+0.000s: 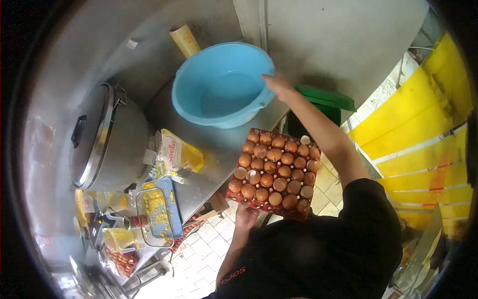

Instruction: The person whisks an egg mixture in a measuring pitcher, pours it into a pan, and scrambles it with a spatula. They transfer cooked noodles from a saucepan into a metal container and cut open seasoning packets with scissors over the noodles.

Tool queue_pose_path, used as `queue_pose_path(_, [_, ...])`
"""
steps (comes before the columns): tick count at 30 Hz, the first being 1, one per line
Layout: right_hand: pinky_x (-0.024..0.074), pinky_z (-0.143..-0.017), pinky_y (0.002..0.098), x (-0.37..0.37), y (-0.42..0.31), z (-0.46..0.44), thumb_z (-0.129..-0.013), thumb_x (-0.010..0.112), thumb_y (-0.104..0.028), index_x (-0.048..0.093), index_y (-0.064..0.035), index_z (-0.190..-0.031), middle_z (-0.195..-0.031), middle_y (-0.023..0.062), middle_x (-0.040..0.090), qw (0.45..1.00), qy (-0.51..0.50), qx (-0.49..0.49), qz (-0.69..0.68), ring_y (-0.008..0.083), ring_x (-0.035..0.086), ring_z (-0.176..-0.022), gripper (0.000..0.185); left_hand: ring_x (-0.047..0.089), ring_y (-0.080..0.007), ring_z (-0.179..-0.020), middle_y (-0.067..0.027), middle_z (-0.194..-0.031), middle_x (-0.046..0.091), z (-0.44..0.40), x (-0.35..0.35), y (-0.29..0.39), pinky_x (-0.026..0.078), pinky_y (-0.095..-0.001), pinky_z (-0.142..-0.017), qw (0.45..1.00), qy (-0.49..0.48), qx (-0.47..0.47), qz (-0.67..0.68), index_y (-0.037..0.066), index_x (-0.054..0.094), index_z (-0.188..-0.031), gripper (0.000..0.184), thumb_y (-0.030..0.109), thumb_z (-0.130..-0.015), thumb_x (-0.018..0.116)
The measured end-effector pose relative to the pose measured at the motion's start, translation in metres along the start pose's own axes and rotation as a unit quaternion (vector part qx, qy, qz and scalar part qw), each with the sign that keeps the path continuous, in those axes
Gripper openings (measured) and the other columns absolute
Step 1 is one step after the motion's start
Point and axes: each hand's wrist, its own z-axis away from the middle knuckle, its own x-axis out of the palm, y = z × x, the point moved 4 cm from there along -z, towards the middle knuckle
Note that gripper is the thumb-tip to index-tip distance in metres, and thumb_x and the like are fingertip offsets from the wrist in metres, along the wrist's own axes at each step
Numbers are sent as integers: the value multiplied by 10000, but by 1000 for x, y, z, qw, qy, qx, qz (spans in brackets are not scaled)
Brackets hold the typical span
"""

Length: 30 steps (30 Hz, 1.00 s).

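The right hand has its fingers clamped on the round light-blue plastic basin, upper centre; the left hand, finger spread unclear, supports the red egg tray.

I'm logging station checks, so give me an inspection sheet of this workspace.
Surface: metal table, with bare patches showing.
Job's things: red egg tray full of brown eggs, some seemingly cracked or open; blue basin, no contents visible.
Clutter: large lidded pot, yellow pouch, wrap-like roll, blue tray by yellow bits; more eggs at lower left.
Hands: left holds the egg tray's near edge; right grips the basin's rim.
Cables: nothing seen clearly.
Surroundings: tiled floor, green lid, yellow sheeting.
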Motion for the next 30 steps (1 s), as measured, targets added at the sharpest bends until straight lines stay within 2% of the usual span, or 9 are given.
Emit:
queue_pose_path(6, [425, -1030, 370, 49, 2, -31, -918, 569, -528, 504, 28, -1324, -1363, 193, 529, 967, -228, -56, 104, 287, 496, -1277, 691, 485, -296, -1256, -103, -1381, 464, -63, 11, -23, 459, -520, -1010, 999, 13, 27, 38, 93, 363, -1399, 639, 183, -843, 664])
queue_pose_path(14, [487, -888, 257, -54, 31, 70, -963, 593, -303, 540, 34, -1285, -1255, 105, 611, 965, -208, -157, -19, 142, 583, -1131, 469, 469, -267, -1255, -77, -1373, 472, -198, 19, -34, 475, -490, -991, 989, -63, 70, 118, 113, 412, -1375, 583, 183, -851, 658])
queue_pose_path(16, [498, -807, 246, -86, 61, 100, -973, 577, -264, 570, 16, -1248, -1168, 73, 645, 975, -175, -133, -21, 115, 604, -1041, 393, 476, -259, -1245, -70, -1347, 490, -254, -7, -47, 472, -475, -994, 988, -84, 132, 14, 102, 456, -1329, 520, 183, -855, 655])
queue_pose_path(19, [483, -814, 258, -129, 139, 129, -948, 620, -239, 618, 7, -1163, -1046, 76, 683, 992, -124, -34, 5, 124, 615, -949, 327, 484, -246, -1223, -75, -1292, 515, -291, 24, -28, 468, -460, -993, 976, -92, 141, 138, 79, 509, -1247, 409, 194, -875, 636])
queue_pose_path(22, [457, -713, 238, -158, 227, 158, -929, 633, -274, 643, -16, -1126, -930, 43, 668, 993, -97, 26, 68, 93, 587, -804, 324, 515, -239, -1175, -86, -1214, 551, -288, 67, 0, 456, -445, -991, 967, -43, 242, -75, 68, 527, -1192, 330, 233, -914, 593])
queue_pose_path(24, [496, -680, 265, -160, 241, 190, -928, 639, -293, 645, -19, -1127, -905, 56, 663, 991, -81, 102, 33, 127, 616, -794, 339, 545, -239, -1132, -90, -1165, 576, -289, 75, 1, 451, -433, -985, 966, -9, 233, -112, 71, 528, -1179, 307, 261, -940, 559])
queue_pose_path(26, [520, -733, 317, -155, 275, 202, -933, 631, -344, 616, -25, -1154, -1004, 63, 676, 983, -121, 123, 64, 182, 664, -890, 389, 577, -242, -1086, -94, -1123, 598, -285, 68, 3, 452, -419, -971, 984, -15, 139, 115, 79, 527, -1179, 298, 284, -962, 525])
queue_pose_path(29, [517, -718, 308, -117, 300, 192, -921, 646, -351, 620, -36, -1148, -994, 57, 674, 973, -185, 115, 73, 178, 660, -892, 389, 587, -241, -1099, -105, -1157, 606, -211, 70, 17, 453, -405, -963, 994, 81, 64, 30, 95, 502, -1238, 332, 310, -985, 495])
queue_pose_path(30, [516, -713, 304, -110, 304, 188, -919, 650, -350, 622, -40, -1146, -992, 55, 673, 971, -198, 109, 74, 176, 658, -894, 385, 556, -270, -1146, -131, -1226, 570, -190, 62, 16, 429, -436, -990, 999, 19, 35, 1, 82, 468, -1289, 390, 326, -986, 493])
